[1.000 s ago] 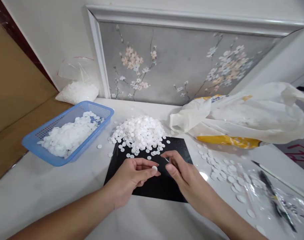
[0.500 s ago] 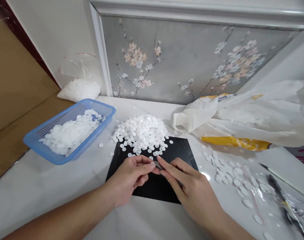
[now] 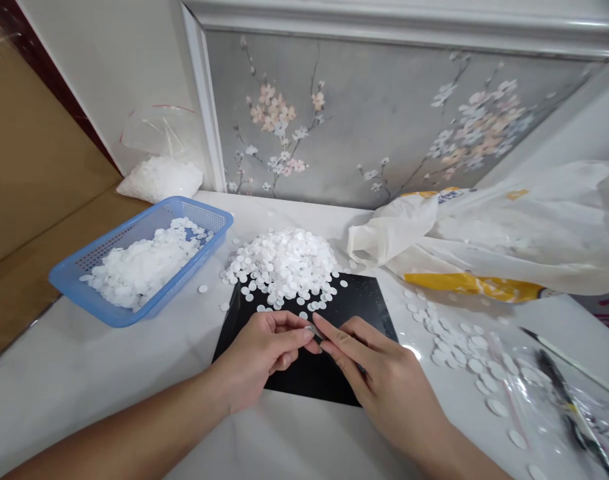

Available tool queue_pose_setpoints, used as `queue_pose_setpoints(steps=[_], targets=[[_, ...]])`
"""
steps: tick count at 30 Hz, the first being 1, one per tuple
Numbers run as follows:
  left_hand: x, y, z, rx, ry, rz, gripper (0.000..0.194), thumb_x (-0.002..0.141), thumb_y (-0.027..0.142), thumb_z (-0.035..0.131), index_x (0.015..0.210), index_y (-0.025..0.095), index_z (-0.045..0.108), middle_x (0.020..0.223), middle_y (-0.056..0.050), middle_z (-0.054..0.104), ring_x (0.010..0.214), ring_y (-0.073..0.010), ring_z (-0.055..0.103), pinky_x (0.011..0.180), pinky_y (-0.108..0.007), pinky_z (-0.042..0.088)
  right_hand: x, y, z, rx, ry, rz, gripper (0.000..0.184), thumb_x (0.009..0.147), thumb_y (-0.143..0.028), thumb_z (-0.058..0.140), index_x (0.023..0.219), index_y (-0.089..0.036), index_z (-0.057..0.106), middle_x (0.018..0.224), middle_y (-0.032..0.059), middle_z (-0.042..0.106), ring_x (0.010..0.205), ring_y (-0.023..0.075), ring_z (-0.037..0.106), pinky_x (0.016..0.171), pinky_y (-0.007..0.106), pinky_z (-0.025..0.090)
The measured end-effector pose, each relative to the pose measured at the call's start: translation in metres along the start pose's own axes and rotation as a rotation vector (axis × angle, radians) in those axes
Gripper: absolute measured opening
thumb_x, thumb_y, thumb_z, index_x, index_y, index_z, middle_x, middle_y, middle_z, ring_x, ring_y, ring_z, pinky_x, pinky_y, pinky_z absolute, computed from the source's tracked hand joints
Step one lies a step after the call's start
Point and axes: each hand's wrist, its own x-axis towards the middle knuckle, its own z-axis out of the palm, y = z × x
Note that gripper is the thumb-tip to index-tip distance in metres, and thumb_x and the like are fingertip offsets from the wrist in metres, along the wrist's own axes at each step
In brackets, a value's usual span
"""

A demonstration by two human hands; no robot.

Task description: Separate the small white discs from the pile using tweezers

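The person's left hand point(image 3: 269, 347) pinches a small white disc point(image 3: 309, 328) between thumb and fingertips, with no gap showing there. The right hand point(image 3: 384, 367) closes its thumb and index finger around a thin tool point(image 3: 316, 333), mostly hidden, whose tip meets the disc or sits just beside it; which, one cannot tell. Only the disc's edge is gripped, so a hard push from the tool could flick it loose, and a slip could bring the tip against the left fingertips.

Below both hands lies a black mat point(image 3: 324, 383); a dropped disc would show there, but a bounce toward the loose discs point(image 3: 457, 347) on the right could lose it among them. Farther off, the disc pile point(image 3: 291, 257) overlaps the mat's far edge, so a tug on the mat could spread it.
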Motion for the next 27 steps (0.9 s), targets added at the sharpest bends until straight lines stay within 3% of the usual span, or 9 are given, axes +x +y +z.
queue_pose_setpoints(steps=[20,24,27], targets=[[0.001,-0.001,0.000,0.017,-0.006,-0.010,0.020,0.075,0.030,0.068,0.083,0.012,0.067,0.074,-0.005,0.067,0.047,-0.0025,0.032,0.047,-0.021,0.020,0.000,0.004,0.002,-0.066,0.009,-0.018,0.037,0.098,-0.026,0.034,0.122,-0.022,0.062,0.068,0.0013,0.058,0.051,0.0098,0.056,0.043,0.019,0.040],[0.006,0.004,-0.006,0.018,0.016,0.046,0.022,0.073,0.027,0.069,0.090,0.013,0.069,0.071,-0.004,0.066,0.046,-0.0030,0.033,0.045,-0.020,0.020,0.009,0.023,-0.010,-0.150,0.068,0.200,0.036,0.097,-0.035,0.035,0.114,-0.022,0.064,0.075,0.0031,0.065,0.056,0.0145,0.062,0.049,0.024,0.046],[0.016,0.011,-0.020,-0.056,0.125,0.154,0.021,0.072,0.030,0.070,0.085,0.013,0.067,0.067,-0.001,0.061,0.048,-0.0035,0.036,0.044,-0.019,0.022,0.014,0.024,-0.010,-0.144,0.009,0.313,0.034,0.093,-0.042,0.043,0.088,-0.021,0.069,0.060,0.0007,0.064,0.048,0.0163,0.059,0.047,0.027,0.046]])
